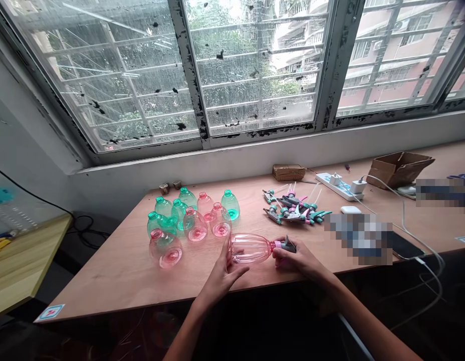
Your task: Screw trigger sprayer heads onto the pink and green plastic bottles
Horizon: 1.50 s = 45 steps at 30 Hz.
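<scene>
A clear pink spray bottle (251, 249) lies on its side just above the table, its neck pointing right. My left hand (228, 271) supports its base, fingers up behind it and thumb below. At the neck, my right hand (294, 258) is closed round a dark grey and pink spray head (284, 245), which sits against the bottle's mouth; whether it is threaded on I cannot tell. Left of the hands stand several open green bottles (230, 205) and pink bottles (195, 225). Beyond my right hand lies a pile of spray heads (292, 208) with thin white tubes.
A white power strip (339, 186) with plugged-in chargers stands at the back right, near an open cardboard box (398, 168). A phone (405, 245) on a cable and a white case (351, 210) lie to the right. The window (255, 70) runs behind the table.
</scene>
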Tool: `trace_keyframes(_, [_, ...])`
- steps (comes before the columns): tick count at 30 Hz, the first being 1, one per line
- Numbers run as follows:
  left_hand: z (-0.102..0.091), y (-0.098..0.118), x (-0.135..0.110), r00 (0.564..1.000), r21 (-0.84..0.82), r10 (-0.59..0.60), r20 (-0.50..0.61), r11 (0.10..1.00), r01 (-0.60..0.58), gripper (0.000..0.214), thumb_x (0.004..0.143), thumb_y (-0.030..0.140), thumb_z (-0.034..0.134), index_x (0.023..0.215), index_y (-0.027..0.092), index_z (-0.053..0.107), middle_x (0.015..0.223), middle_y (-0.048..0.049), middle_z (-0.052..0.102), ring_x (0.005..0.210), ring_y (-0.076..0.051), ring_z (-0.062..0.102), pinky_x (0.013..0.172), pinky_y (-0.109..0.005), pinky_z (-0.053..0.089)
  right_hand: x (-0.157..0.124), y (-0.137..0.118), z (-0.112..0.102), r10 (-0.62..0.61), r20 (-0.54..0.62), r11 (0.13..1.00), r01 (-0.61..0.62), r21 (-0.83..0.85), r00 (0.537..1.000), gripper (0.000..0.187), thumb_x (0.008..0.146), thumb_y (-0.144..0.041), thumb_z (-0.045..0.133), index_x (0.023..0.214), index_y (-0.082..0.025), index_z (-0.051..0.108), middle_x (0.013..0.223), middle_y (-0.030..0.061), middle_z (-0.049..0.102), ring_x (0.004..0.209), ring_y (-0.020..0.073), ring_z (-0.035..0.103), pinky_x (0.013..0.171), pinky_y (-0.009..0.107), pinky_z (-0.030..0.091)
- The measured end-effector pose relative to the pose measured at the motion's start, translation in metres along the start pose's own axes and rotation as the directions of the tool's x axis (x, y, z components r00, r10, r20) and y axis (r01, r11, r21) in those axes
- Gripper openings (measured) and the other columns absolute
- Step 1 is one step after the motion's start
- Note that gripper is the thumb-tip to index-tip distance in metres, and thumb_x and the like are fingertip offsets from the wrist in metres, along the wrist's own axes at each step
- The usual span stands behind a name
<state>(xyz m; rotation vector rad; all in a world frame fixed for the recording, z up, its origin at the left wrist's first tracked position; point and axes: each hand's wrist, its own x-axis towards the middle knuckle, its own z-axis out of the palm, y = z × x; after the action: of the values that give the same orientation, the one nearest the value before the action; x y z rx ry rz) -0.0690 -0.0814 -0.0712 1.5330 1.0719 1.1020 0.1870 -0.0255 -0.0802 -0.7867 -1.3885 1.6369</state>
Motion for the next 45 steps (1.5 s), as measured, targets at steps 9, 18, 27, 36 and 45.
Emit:
trace_keyframes(9, [0.0003,-0.0012,-0.0008,0.999,-0.063,-0.045,0.009,0.997,0.046,0.101,0.080,0.034,0.074,0.154,0.028,0.006,0.139,-0.0154,0.050,0.130,-0.031,0.049,0.109,-0.050,0.038,-0.0010,-0.0016,0.0011,0.011,-0.008,1.000,-0.011,-0.016,1.000,0.040,0.077,-0.043,0.079,0.100,-0.016,0.061,0.072,0.0010,0.067,0.064,0.0168,0.066,0.066,0.034,0.059])
trace_keyframes(18, [0.0000,0.0036,-0.0027,1.000,0.011,-0.002,-0.020,1.000,0.002,0.105,0.079,0.031,0.076,0.153,0.031,0.003,0.132,-0.0124,0.054,0.128,-0.029,0.050,0.113,-0.053,0.032,-0.0001,0.0006,-0.0005,0.018,-0.016,1.000,-0.018,0.005,1.000,0.040,0.076,-0.042,0.079,0.100,-0.017,0.060,0.074,0.0007,0.068,0.064,0.0166,0.066,0.065,0.033,0.059])
trace_keyframes(27, [-0.0016,-0.0005,-0.0025,0.999,0.023,0.041,0.014,0.999,-0.041,0.099,0.083,0.028,0.073,0.154,0.032,0.004,0.136,-0.0110,0.049,0.130,-0.027,0.048,0.115,-0.049,0.030,0.0006,-0.0001,-0.0001,0.015,-0.031,1.000,-0.015,-0.007,0.999,0.044,0.074,-0.047,0.080,0.100,-0.017,0.061,0.077,0.0021,0.068,0.064,0.0180,0.066,0.067,0.036,0.059])
trace_keyframes(36, [-0.0010,0.0019,-0.0023,1.000,-0.051,-0.018,0.022,0.999,0.019,0.098,0.083,0.034,0.072,0.154,0.029,0.004,0.146,-0.0148,0.043,0.134,-0.031,0.044,0.114,-0.050,0.032,0.0009,0.0013,-0.0005,0.000,-0.009,1.000,0.000,-0.013,1.000,0.041,0.076,-0.044,0.079,0.101,-0.016,0.061,0.073,0.0015,0.068,0.064,0.0179,0.066,0.065,0.035,0.059])
trace_keyframes(45, [-0.0017,0.0020,-0.0038,0.999,0.077,0.045,0.002,0.996,-0.045,0.102,0.081,0.031,0.074,0.153,0.035,0.002,0.149,-0.0098,0.041,0.134,-0.028,0.045,0.117,-0.048,0.028,0.0012,0.0006,-0.0006,-0.012,-0.019,1.000,0.012,-0.016,1.000,0.041,0.076,-0.046,0.078,0.100,-0.016,0.062,0.074,0.0023,0.069,0.063,0.0183,0.066,0.064,0.034,0.058])
